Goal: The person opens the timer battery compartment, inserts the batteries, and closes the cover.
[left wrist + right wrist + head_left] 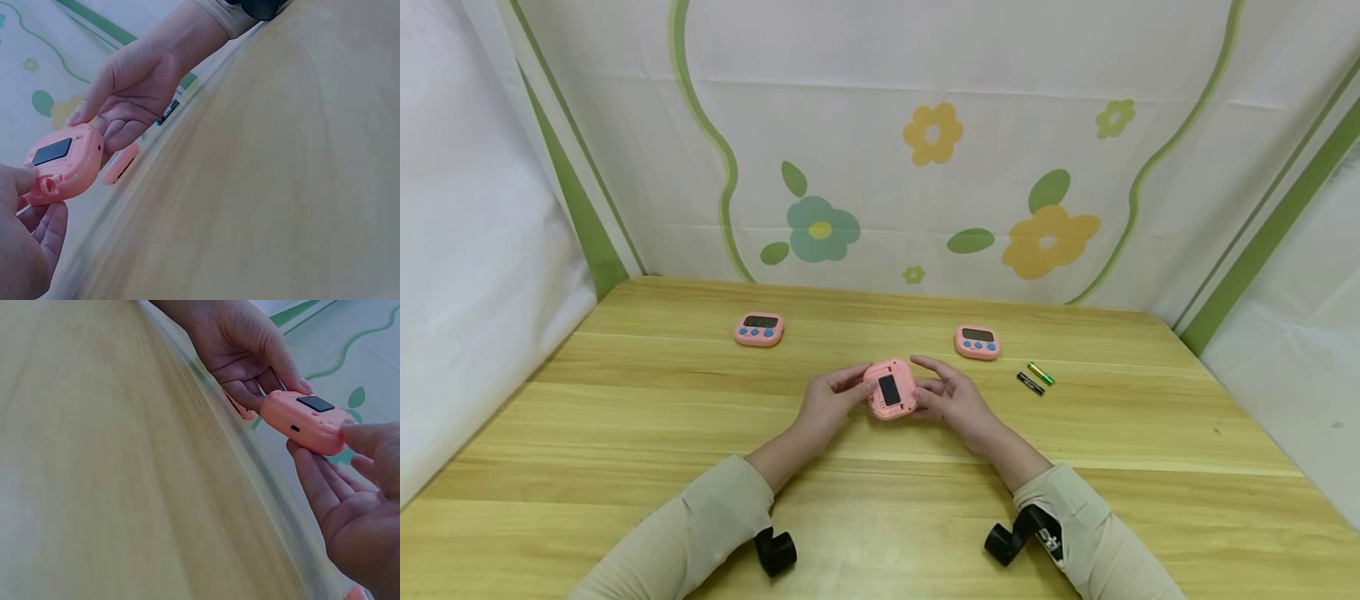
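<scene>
A pink digital timer [891,390] is held above the table, its back with a dark rectangular patch turned up toward the head camera. My left hand [829,408] pinches one side, thumb on the back and fingers beneath, as the left wrist view shows. On the opposite side my right hand [961,407] grips the edge, its thumb on the back and fingers underneath; its index finger sticks out in the head view. A loop tab shows on the timer's edge [50,185] in the left wrist view, and a small dark slot on the case [295,429] in the right. The timer's screen side is hidden.
Two more pink timers with blue buttons lie face up, one at the back left [759,330] and one right of centre [977,342]. A green battery [1041,372] and a black battery [1031,383] lie to the right. A printed curtain [865,167] hangs behind the wooden table [625,433].
</scene>
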Motion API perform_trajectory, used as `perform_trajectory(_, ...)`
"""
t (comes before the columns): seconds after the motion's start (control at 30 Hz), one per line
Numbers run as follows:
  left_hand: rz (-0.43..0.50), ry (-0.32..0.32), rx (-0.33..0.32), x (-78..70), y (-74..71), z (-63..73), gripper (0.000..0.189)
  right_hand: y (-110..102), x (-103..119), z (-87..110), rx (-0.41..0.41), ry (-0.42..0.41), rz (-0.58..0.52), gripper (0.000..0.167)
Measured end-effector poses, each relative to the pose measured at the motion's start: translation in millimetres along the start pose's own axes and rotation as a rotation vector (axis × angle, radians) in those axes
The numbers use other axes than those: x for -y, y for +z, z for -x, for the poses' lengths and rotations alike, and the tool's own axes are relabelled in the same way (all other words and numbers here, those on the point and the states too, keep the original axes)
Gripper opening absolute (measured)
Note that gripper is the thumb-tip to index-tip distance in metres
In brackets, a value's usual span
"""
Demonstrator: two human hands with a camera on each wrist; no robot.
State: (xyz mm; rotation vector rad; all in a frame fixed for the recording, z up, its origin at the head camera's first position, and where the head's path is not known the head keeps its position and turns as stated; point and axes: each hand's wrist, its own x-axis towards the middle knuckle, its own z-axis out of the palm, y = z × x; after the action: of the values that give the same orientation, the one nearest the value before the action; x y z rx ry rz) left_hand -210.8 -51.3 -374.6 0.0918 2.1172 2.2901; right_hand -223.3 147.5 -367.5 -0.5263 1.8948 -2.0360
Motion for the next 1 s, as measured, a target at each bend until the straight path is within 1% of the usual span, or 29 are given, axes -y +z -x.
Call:
perform_trajectory(0.1,-0.008,0.003,-0.006,-0.6,-0.2,0.4,0.031,0.8,0.2,0.2,0.02,-0.001,0.018,0.056)
perform_trajectory(0.23,-0.035,0.025,0.012,-1.2,-0.6,1.6,0.03,1.9,0.3,1.2,0.043,0.017,0.032,0.056)
perform_trajectory(0.43,-0.129,0.055,0.052,-0.9,-0.4,3.5,0.03,3.8,0.4,2.5,0.099,0.067,0.07,0.057)
perform_trajectory(0.53,-0.156,0.06,0.069,-0.1,-0.3,3.4,0.031,4.0,0.5,2.6,0.105,0.09,0.078,0.057)
perform_trajectory(0.63,-0.195,0.052,0.089,0.6,-0.3,2.6,0.033,3.5,0.1,2.5,0.101,0.109,0.061,0.055)
perform_trajectory(0.7,-0.181,0.027,0.129,0.5,-0.4,2.6,0.036,3.0,-0.1,2.5,0.094,0.118,0.042,0.053)
perform_trajectory(0.77,-0.161,0.006,0.184,1.2,-0.7,2.0,0.042,2.5,-0.6,2.4,0.094,0.124,0.029,0.052)
perform_trajectory(0.87,-0.092,-0.035,0.275,2.1,-1.1,1.9,0.051,2.1,-1.2,2.5,0.098,0.127,0.029,0.05)
perform_trajectory(1.0,-0.048,-0.067,0.35,2.5,-1.0,2.6,0.057,1.7,-2.7,2.5,0.099,0.132,0.035,0.048)
